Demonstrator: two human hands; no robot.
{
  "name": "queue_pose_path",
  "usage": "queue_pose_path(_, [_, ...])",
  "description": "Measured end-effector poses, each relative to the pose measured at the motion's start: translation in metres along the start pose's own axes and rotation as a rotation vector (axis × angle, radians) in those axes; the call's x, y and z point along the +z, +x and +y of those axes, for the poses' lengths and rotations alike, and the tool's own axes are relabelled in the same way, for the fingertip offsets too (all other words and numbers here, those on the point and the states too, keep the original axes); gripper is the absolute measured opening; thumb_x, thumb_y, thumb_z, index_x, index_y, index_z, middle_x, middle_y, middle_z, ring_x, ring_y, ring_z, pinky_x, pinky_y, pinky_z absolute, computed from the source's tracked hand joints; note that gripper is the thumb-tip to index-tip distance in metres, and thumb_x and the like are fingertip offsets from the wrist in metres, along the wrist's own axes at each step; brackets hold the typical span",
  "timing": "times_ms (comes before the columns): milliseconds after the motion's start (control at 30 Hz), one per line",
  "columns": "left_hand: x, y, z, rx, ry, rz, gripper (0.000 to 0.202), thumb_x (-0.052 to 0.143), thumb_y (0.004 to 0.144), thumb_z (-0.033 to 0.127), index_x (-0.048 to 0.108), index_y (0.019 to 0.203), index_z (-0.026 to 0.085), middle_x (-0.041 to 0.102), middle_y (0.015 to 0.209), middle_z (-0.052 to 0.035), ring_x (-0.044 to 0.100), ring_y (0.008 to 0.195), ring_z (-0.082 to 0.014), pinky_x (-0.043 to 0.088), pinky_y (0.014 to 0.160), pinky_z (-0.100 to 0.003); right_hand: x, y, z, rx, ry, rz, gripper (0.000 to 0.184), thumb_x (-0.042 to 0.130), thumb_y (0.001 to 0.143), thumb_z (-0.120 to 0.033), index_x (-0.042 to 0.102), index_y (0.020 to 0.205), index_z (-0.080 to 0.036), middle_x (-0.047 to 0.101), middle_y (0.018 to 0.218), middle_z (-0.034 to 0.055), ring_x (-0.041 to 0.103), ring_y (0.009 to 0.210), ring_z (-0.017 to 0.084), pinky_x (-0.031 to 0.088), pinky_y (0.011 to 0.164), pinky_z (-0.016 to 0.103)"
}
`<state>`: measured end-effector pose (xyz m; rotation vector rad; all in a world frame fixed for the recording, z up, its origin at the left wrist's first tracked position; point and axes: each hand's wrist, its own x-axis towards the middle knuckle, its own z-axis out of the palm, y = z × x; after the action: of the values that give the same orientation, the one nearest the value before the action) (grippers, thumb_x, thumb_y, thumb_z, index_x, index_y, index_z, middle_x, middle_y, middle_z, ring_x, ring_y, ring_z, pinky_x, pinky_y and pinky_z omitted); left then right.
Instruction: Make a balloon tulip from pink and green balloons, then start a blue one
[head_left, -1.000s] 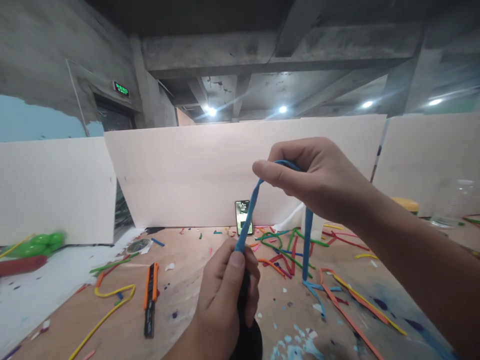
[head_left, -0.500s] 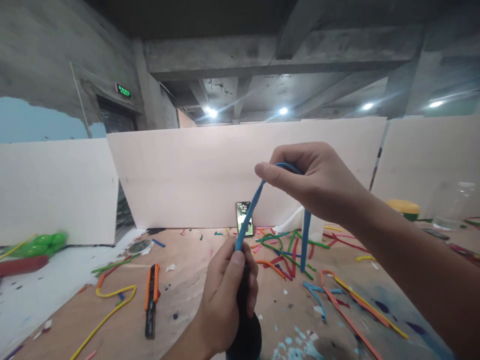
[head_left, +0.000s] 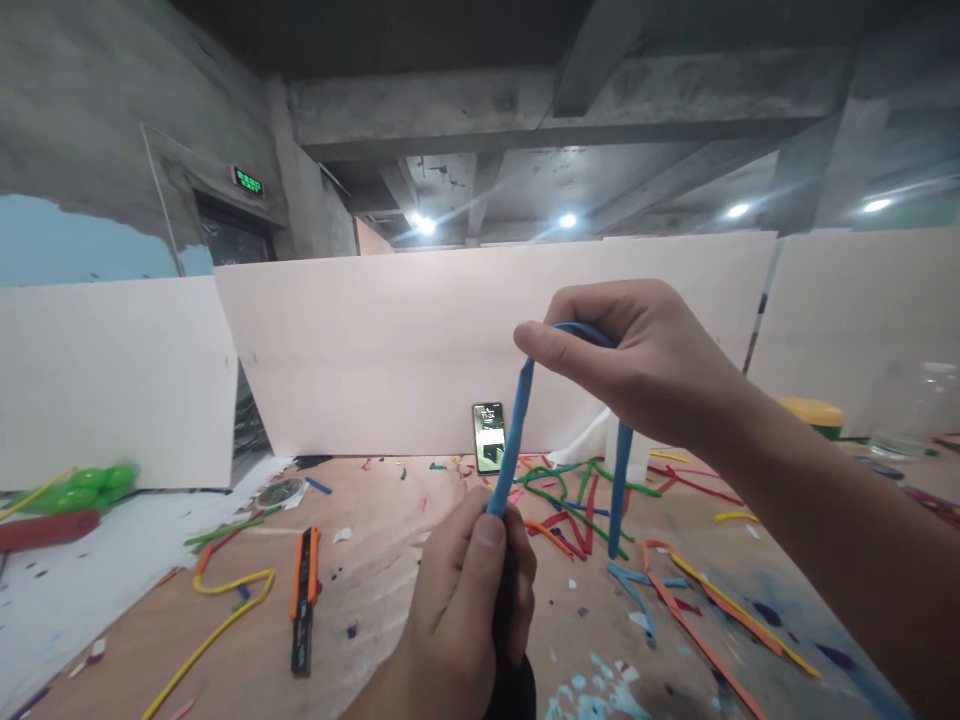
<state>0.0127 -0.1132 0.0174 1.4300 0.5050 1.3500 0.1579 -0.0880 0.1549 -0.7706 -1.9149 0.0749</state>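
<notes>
My left hand [head_left: 465,590] is closed around a black pump [head_left: 510,660] near the bottom middle, its thumb pinning the mouth of a long uninflated blue balloon [head_left: 517,430] to the pump's top. The balloon rises to my right hand [head_left: 637,355], which pinches it above the table. From there the balloon drapes over the fingers, and its free end [head_left: 617,490] hangs straight down to the right. Both hands are held in front of a pale partition wall.
On the wooden table [head_left: 375,570] lie many loose balloon strips [head_left: 585,495] in several colours, an orange utility knife [head_left: 303,595], a yellow strip [head_left: 217,620] and a tape roll [head_left: 277,491]. A phone [head_left: 488,437] leans on the partition. Green inflated balloons [head_left: 90,485] sit far left.
Both hands shifted slightly to the right with the blue balloon still stretched between them; its lower section now stands steeper. The grips are unchanged.
</notes>
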Motion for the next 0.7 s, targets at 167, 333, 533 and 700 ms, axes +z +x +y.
queue_pose_path(167, [-0.001, -0.002, -0.002, 0.048, 0.067, 0.034, 0.036, 0.037, 0.090, 0.046, 0.047, 0.073, 0.017, 0.045, 0.054, 0.0033, 0.037, 0.038, -0.0037, 0.025, 0.037, -0.016, 0.000, 0.001, 0.002, 0.012, -0.001, -0.060, 0.033, 0.060, 0.080, -0.036, 0.051, 0.054, -0.018, 0.033, 0.047, -0.0062, 0.028, 0.042, 0.006, 0.020, 0.039, 0.024])
queue_pose_path(333, [0.000, -0.002, 0.003, 0.040, 0.033, 0.023, 0.029, 0.037, 0.091, 0.042, 0.052, 0.090, 0.017, 0.048, 0.055, 0.0029, 0.039, 0.038, -0.0044, 0.028, 0.038, -0.016, 0.003, -0.001, 0.006, 0.032, 0.030, -0.187, 0.033, 0.060, 0.080, -0.038, 0.052, 0.055, -0.017, 0.034, 0.047, -0.0061, 0.030, 0.043, 0.006, 0.020, 0.040, 0.023])
queue_pose_path(533, [0.000, -0.004, 0.013, -0.094, -0.121, -0.057, 0.030, 0.042, 0.088, 0.044, 0.051, 0.080, 0.016, 0.051, 0.062, 0.0005, 0.044, 0.040, -0.0048, 0.032, 0.038, -0.016, 0.001, 0.002, 0.010, 0.068, 0.114, -0.166, 0.035, 0.060, 0.078, -0.043, 0.052, 0.057, -0.017, 0.033, 0.047, -0.0066, 0.027, 0.042, 0.006, 0.018, 0.039, 0.022])
queue_pose_path(700, [-0.002, 0.000, 0.012, -0.067, -0.198, -0.046, 0.033, 0.042, 0.087, 0.046, 0.046, 0.073, 0.017, 0.044, 0.063, 0.0031, 0.037, 0.040, -0.0028, 0.025, 0.035, -0.014, 0.004, 0.007, 0.023, 0.191, 0.245, -0.209, 0.039, 0.060, 0.078, -0.048, 0.044, 0.057, -0.019, 0.029, 0.047, -0.0079, 0.023, 0.042, 0.006, 0.016, 0.039, 0.022])
